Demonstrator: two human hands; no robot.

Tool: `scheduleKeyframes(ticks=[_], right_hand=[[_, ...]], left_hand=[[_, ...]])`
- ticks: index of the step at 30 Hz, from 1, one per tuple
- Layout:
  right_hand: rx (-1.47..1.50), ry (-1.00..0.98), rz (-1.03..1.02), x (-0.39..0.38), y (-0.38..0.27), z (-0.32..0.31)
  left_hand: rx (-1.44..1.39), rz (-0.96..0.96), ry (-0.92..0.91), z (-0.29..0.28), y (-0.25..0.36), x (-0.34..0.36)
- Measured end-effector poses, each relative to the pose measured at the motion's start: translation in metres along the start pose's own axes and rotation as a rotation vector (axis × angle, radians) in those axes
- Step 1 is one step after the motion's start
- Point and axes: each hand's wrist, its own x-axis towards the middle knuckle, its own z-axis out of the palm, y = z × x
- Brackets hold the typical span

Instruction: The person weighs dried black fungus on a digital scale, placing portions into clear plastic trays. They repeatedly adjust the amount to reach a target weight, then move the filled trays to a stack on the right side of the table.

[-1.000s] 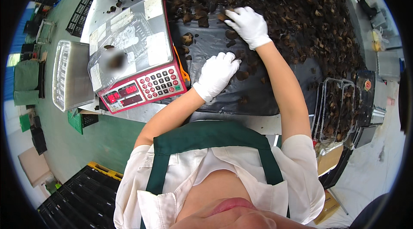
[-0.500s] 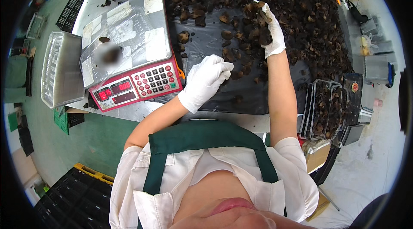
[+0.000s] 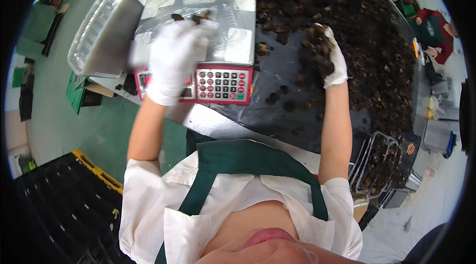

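My left hand (image 3: 176, 58), in a white glove, is over a clear plastic tray (image 3: 224, 18) on the digital scale (image 3: 223, 83). Motion smears its fingers, so whether they grip anything cannot be made out. A few dark mushroom pieces (image 3: 177, 17) show in the tray just beyond the fingertips. My gloved right hand (image 3: 337, 60) curls around several dark dried mushroom pieces (image 3: 320, 53) at the near side of a large heap (image 3: 367, 40). The scale has a steel pan, a red body and a keypad; my left hand partly covers its display.
A stack of clear trays (image 3: 99, 35) stands left of the scale. Filled clear boxes (image 3: 377, 165) sit at the table's right end. Loose pieces (image 3: 272, 98) lie on the black sheet (image 3: 238, 115). Another person (image 3: 434, 31) is at the far right. Black crates (image 3: 59, 204) lie lower left.
My left hand has moved left and away from me, from the black sheet to over the tray on the scale. My right hand stays at the heap's edge. The whole view has shifted.
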Motion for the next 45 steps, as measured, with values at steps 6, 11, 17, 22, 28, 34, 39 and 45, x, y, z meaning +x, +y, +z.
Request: scheduleKeyframes(ticks=[6,11,17,22,28,34,39,45], right_hand=[[-0.185,-0.176,0.000,0.005,-0.015,0.110],[-0.475,-0.442,-0.181,0.030,0.001,0.188],[-0.934,-0.859,-0.354,0.027,0.053,0.254],[-1.515,-0.988,-0.839,0.022,0.059,0.247],[-1.435,-0.869,-0.803,0.016,0.039,0.227],[-1.331,-0.683,-1.089,0.004,0.048,0.221],[-1.260,-0.629,-1.175,-0.025,0.062,0.227],[-1.352,-0.715,-1.317,-0.028,0.086,0.234]], left_hand=[[-0.182,-0.213,-0.163,-0.021,-0.061,-0.018],[-0.434,-0.596,-0.051,-0.027,-0.063,-0.026],[-0.512,-0.631,-0.028,-0.040,-0.060,-0.019],[-0.417,-0.469,-0.131,-0.030,-0.070,-0.034],[-0.441,-0.416,-0.078,-0.035,-0.058,-0.026],[-0.062,-0.221,-0.225,-0.029,-0.050,-0.021],[-0.077,-0.270,-0.216,-0.022,-0.059,-0.032],[-0.205,-0.255,-0.251,-0.026,-0.068,-0.034]])
